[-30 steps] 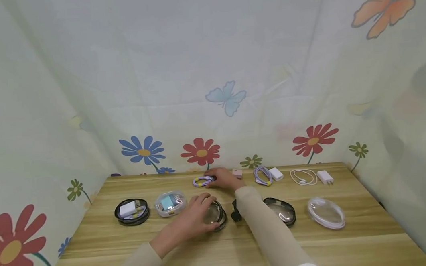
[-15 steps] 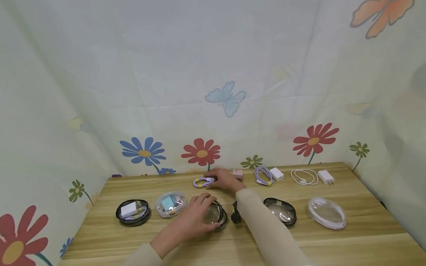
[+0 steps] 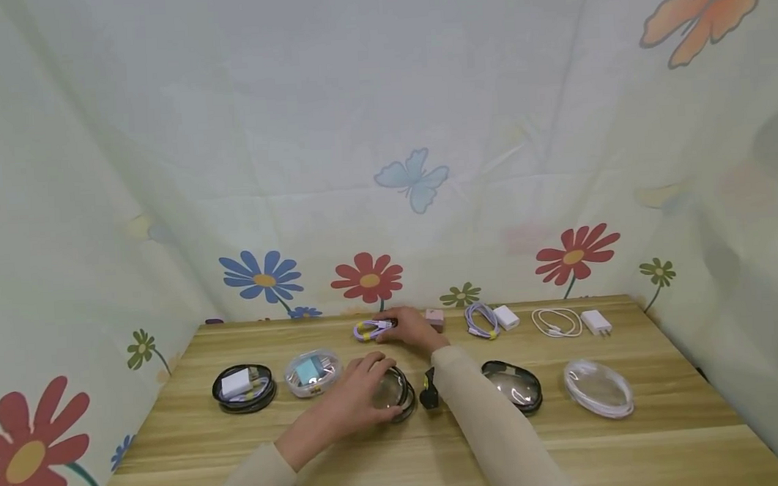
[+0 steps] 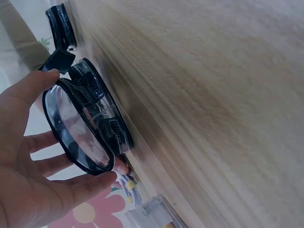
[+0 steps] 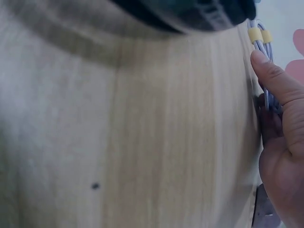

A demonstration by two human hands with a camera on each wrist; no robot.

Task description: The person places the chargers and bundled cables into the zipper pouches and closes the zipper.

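My left hand (image 3: 357, 395) holds a small clear oval zip case with black edging (image 3: 397, 393) in the middle of the table. In the left wrist view that hand's thumb and fingers lie around the rim of its raised clear lid (image 4: 73, 126), and the zipped base shows behind. Farther back, my right hand (image 3: 409, 326) grips a coiled lilac charging cable (image 3: 367, 331) by its right end. Yellow ties (image 5: 255, 34) band the cable, and the thumb presses against the coil in the right wrist view.
A pink charger (image 3: 435, 317) sits beside the right hand. Another lilac cable (image 3: 480, 320), a white cable (image 3: 557, 323) and white chargers (image 3: 595, 322) line the back. Filled cases (image 3: 243, 388) (image 3: 312, 373) stand left; a black-edged case (image 3: 515, 387) and a white-edged case (image 3: 598, 388) lie right.
The lilac cable's right end has risen slightly in my right hand's fingers. My left hand keeps its place on the case.
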